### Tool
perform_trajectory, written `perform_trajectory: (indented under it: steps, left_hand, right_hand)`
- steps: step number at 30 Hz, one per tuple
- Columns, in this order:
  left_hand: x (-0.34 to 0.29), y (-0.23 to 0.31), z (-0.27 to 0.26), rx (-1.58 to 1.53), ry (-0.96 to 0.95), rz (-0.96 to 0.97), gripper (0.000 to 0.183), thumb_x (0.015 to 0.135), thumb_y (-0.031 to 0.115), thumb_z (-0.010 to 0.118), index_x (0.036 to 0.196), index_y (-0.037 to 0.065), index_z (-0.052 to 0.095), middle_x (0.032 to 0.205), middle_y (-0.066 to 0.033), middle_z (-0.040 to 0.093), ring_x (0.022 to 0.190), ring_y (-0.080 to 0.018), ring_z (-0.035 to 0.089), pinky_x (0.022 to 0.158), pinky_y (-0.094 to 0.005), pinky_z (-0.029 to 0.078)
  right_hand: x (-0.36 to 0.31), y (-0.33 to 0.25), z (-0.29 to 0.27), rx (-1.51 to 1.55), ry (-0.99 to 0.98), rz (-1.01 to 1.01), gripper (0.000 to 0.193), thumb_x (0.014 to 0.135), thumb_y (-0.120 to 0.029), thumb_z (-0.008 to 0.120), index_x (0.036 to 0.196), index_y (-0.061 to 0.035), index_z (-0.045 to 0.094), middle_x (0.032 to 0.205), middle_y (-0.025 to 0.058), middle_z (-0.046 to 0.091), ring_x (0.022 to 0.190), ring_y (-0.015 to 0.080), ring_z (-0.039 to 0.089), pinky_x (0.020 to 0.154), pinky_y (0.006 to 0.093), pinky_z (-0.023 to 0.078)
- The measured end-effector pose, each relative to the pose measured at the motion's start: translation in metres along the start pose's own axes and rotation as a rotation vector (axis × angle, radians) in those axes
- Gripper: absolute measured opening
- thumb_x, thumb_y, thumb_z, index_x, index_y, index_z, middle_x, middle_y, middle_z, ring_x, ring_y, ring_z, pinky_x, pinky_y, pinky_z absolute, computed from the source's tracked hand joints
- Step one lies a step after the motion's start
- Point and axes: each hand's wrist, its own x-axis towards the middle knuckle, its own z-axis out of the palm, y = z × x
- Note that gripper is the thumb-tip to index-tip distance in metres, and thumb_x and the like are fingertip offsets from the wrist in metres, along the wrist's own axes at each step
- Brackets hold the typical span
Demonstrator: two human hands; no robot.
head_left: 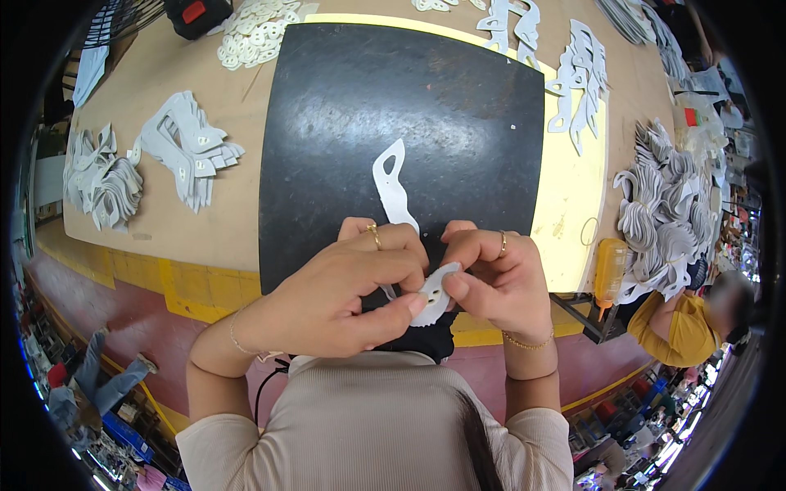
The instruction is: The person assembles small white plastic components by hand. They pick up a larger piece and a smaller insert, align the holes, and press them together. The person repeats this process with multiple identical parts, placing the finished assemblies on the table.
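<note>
White cut-out piece [434, 296] pinched between both hands [426, 282], seemingly over the black mat [368, 106].

Beige long-sleeved top; gold rings and thin bracelets on both hands [352, 286].

Stacks of white cut-outs [184, 147] and a yellow glue bottle [609, 270] flank a black mat [458, 123].

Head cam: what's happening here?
A person holds a small white scalloped cut-out piece between both hands, left hand and right hand, pinching it over the near edge of a black square mat. A long white cut-out strip runs from the hands out onto the mat. Stacks of similar grey-white cut-outs lie on the tan table.
</note>
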Motion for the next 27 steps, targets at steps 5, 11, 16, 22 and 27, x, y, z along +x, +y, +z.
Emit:
perform_trajectory:
  steps: [5, 11, 16, 22, 27]
  left_hand:
    - [0.000, -0.001, 0.001, 0.055, 0.025, 0.026, 0.008, 0.086, 0.014, 0.063, 0.082, 0.008, 0.058, 0.087, -0.0016, 0.052, 0.082, -0.0156, 0.051, 0.084, -0.0329, 0.027]
    - [-0.001, -0.001, 0.001, 0.079, 0.031, 0.023, 0.008, 0.085, 0.013, 0.064, 0.082, 0.008, 0.058, 0.086, -0.0015, 0.052, 0.082, -0.0159, 0.051, 0.084, -0.0328, 0.027]
    - [-0.001, -0.003, 0.005, 0.063, 0.058, 0.025, 0.007, 0.086, 0.012, 0.064, 0.084, 0.007, 0.059, 0.088, -0.0020, 0.054, 0.083, -0.0166, 0.051, 0.085, -0.0327, 0.028]
    - [-0.003, -0.006, 0.009, -0.031, 0.157, -0.018, 0.006, 0.087, 0.011, 0.064, 0.085, 0.006, 0.060, 0.092, -0.0027, 0.056, 0.084, -0.0169, 0.052, 0.087, -0.0325, 0.028]
    - [-0.003, -0.006, 0.009, -0.055, 0.169, -0.007, 0.005, 0.086, 0.009, 0.064, 0.085, 0.006, 0.060, 0.092, -0.0029, 0.057, 0.085, -0.0165, 0.051, 0.088, -0.0328, 0.028]
  right_hand:
    - [0.001, 0.006, 0.001, 0.042, 0.000, -0.017, 0.006, 0.083, -0.004, 0.071, 0.083, 0.0001, 0.067, 0.077, 0.0008, 0.061, 0.072, 0.0069, 0.055, 0.064, 0.0235, 0.045]
    - [0.001, 0.003, 0.005, 0.021, 0.054, 0.039, 0.013, 0.080, -0.009, 0.074, 0.075, -0.0016, 0.064, 0.071, 0.0015, 0.064, 0.073, 0.0130, 0.049, 0.088, 0.0320, 0.040]
    - [0.000, 0.007, 0.003, -0.184, 0.051, -0.112, 0.015, 0.081, -0.012, 0.075, 0.078, -0.0017, 0.065, 0.073, 0.0013, 0.065, 0.069, 0.0113, 0.053, 0.094, 0.0348, 0.042]
    - [-0.003, 0.012, 0.004, 0.223, 0.015, -0.048, 0.008, 0.090, -0.004, 0.067, 0.094, 0.0040, 0.066, 0.090, 0.0054, 0.063, 0.077, 0.0104, 0.062, 0.067, 0.0229, 0.050]
    - [-0.002, 0.013, 0.004, 0.194, 0.006, -0.076, 0.008, 0.089, -0.001, 0.066, 0.095, 0.0041, 0.067, 0.089, 0.0062, 0.063, 0.078, 0.0113, 0.064, 0.069, 0.0242, 0.052]
